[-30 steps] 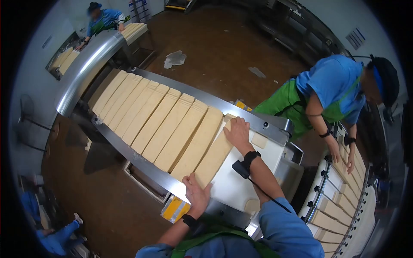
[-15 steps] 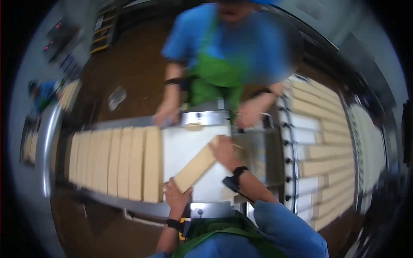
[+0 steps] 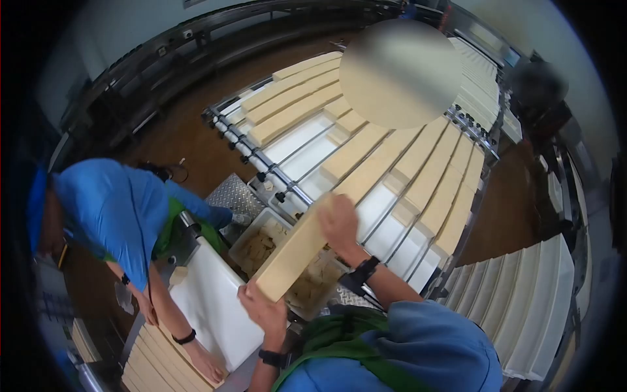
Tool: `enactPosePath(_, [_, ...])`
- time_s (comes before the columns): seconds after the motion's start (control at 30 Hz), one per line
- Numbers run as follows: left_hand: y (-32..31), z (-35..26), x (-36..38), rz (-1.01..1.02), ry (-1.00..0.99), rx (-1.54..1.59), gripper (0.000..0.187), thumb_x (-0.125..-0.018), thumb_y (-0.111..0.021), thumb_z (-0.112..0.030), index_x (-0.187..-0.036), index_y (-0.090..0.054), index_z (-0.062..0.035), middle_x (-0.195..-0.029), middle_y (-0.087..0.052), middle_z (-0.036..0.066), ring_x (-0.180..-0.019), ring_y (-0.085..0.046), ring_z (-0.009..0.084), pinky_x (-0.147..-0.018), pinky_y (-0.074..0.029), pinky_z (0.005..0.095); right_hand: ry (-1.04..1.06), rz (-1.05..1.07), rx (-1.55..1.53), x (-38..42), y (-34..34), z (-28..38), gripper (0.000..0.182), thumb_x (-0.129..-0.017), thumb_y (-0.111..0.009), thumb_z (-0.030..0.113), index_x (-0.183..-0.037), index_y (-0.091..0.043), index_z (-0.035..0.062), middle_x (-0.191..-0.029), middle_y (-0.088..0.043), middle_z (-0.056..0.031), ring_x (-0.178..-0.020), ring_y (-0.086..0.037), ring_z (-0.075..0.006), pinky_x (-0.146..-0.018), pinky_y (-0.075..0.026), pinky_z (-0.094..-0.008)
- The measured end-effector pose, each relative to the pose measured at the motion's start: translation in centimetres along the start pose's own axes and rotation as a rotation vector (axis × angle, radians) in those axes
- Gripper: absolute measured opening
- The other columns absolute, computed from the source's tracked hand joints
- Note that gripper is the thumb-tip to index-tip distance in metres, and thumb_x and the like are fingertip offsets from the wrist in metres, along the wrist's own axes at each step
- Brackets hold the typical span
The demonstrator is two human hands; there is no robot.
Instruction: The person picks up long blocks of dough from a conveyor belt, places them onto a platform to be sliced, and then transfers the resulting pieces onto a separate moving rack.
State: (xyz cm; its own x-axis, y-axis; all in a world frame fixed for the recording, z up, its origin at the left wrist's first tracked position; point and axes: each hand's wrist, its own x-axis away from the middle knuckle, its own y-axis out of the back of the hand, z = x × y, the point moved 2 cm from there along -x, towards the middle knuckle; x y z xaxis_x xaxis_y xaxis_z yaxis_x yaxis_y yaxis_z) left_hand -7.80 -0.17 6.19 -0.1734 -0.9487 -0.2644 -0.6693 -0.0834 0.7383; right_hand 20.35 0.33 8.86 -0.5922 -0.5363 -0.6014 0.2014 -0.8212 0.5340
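A long pale-yellow block (image 3: 292, 253), cheese-like in look, is held at a slant in front of me. My left hand (image 3: 264, 315) is closed around its near end. Toward the far end, my right hand (image 3: 339, 225) grips it, fingers partly hidden behind the block. Beneath it are plastic bins (image 3: 315, 285) with pale scraps in them. Just beyond the far end lies a slatted rack (image 3: 287, 153) bearing several similar long blocks.
A co-worker in a blue shirt (image 3: 114, 209) leans in at left, hands on a row of blocks (image 3: 153, 362). Between us is a white board (image 3: 212, 304). White ribbed trays (image 3: 516, 304) are stacked at right. A diamond-plate metal surface (image 3: 235, 196) adjoins the bins.
My view has turned right, toward the rack. Both hands have lifted the block off the white board and carried it over the bins. The co-worker now reaches to the row of blocks.
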Motion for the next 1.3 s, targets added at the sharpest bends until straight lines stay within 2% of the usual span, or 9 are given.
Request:
enactPosePath(0.17, [-3.8,-10.7,-1.5,0.291,-0.241,0.044,0.086,-0.072,-0.089,-0.022,-0.145,-0.047,-0.0074,-0.135,-0.042,0.026,-0.120,-0.049,0.0492,-0.101,-0.044,0.0526,-0.158,-0.153,0.158,-3.2,6.6,-12.3,0.031,-0.097,-0.064,0.029,-0.112,-0.067,0.0023,-0.099,-0.066,-0.0200,-0.092,-0.065,-0.0412,-0.080,-0.051,-0.0508])
enactPosePath(0.3, [-4.9,-16.3,-1.5,0.514,-0.225,0.025,0.087,-0.075,-0.088,-0.027,-0.147,-0.044,-0.0077,-0.132,-0.042,0.025,-0.118,-0.050,0.0491,-0.099,-0.045,0.0525,-0.303,-0.005,0.196,-4.2,8.2,-18.7,0.043,-0.099,-0.061,0.039,-0.115,-0.068,0.0003,-0.107,-0.071,-0.0226,-0.100,-0.068,-0.0432,-0.086,-0.054,-0.0512])
enactPosePath(0.37, [-5.6,-17.5,-1.8,0.556,-0.238,-0.016,0.088,-0.075,-0.090,-0.032,-0.146,-0.044,-0.0067,-0.126,-0.045,0.023,-0.116,-0.053,0.0455,-0.096,-0.047,0.0510,-0.327,0.223,0.291,-5.1,7.7,-19.7,0.052,-0.097,-0.061,0.048,-0.115,-0.069,-0.0009,-0.107,-0.072,-0.0236,-0.102,-0.068,-0.0438,-0.087,-0.053,-0.0530])
enactPosePath(0.6, [-6.9,-18.8,-4.2,0.656,-0.312,-0.006,0.075,-0.085,-0.081,-0.033,-0.145,-0.045,-0.0077,-0.127,-0.047,0.026,-0.108,-0.058,0.0518,-0.093,-0.049,0.0554,-0.414,0.480,0.506,-6.3,6.3,-19.7,0.062,-0.093,-0.063,0.056,-0.113,-0.070,-0.0016,-0.104,-0.073,-0.0242,-0.098,-0.070,-0.0398,-0.101,-0.047,-0.0513])
enactPosePath(0.7, [-6.6,-19.3,-4.7,0.721,-0.269,0.010,0.071,-0.088,-0.078,-0.032,-0.146,-0.045,-0.0078,-0.126,-0.048,0.026,-0.108,-0.060,0.0503,-0.095,-0.049,0.0534,-0.344,0.345,0.530,-5.6,6.4,-19.5,0.059,-0.093,-0.064,0.055,-0.115,-0.069,-0.0001,-0.098,-0.074,-0.0214,-0.095,-0.071,-0.0391,-0.108,-0.040,-0.0517])
enactPosePath(0.9, [-10.4,-18.3,-4.4,0.660,-0.291,0.083,0.056,-0.097,-0.067,-0.029,-0.145,-0.047,-0.0085,-0.127,-0.054,0.023,-0.107,-0.063,0.0447,-0.096,-0.050,0.0515,-0.171,0.010,0.654,-4.2,7.4,-15.8,0.054,-0.095,-0.067,0.039,-0.133,-0.061,0.0011,-0.122,-0.064,-0.0243,-0.121,-0.059,-0.0368,-0.117,-0.028,-0.0576])
enactPosePath(0.97, [-12.1,-18.6,-4.3,0.648,-0.276,0.164,0.050,-0.101,-0.060,-0.026,-0.146,-0.046,-0.0083,-0.133,-0.054,0.021,-0.113,-0.062,0.0416,-0.098,-0.049,0.0494,-0.241,0.027,0.543,-2.8,7.7,-14.6,0.057,-0.095,-0.068,0.035,-0.141,-0.057,0.0027,-0.134,-0.056,-0.0237,-0.130,-0.051,-0.0360,-0.119,-0.023,-0.0602])
enactPosePath(1.2, [-12.1,-17.8,-4.7,0.665,-0.315,0.288,0.046,-0.104,-0.048,-0.017,-0.150,-0.043,-0.0095,-0.136,-0.050,0.021,-0.125,-0.054,0.0435,-0.103,-0.045,0.0496,-0.135,0.172,0.008,3.0,7.9,-10.8,0.060,-0.096,-0.067,0.033,-0.145,-0.051,0.0045,-0.143,-0.052,-0.0233,-0.141,-0.043,-0.0389,-0.120,-0.018,-0.0639])
enactPosePath(1.3, [-11.8,-17.4,-5.0,0.681,-0.377,0.374,0.048,-0.103,-0.043,-0.009,-0.151,-0.041,-0.0086,-0.139,-0.048,0.023,-0.128,-0.052,0.0433,-0.107,-0.044,0.0481,-0.087,0.385,-0.169,4.3,7.8,-8.9,0.063,-0.094,-0.068,0.036,-0.147,-0.050,0.0049,-0.149,-0.047,-0.0229,-0.147,-0.037,-0.0392,-0.123,-0.013,-0.0639])
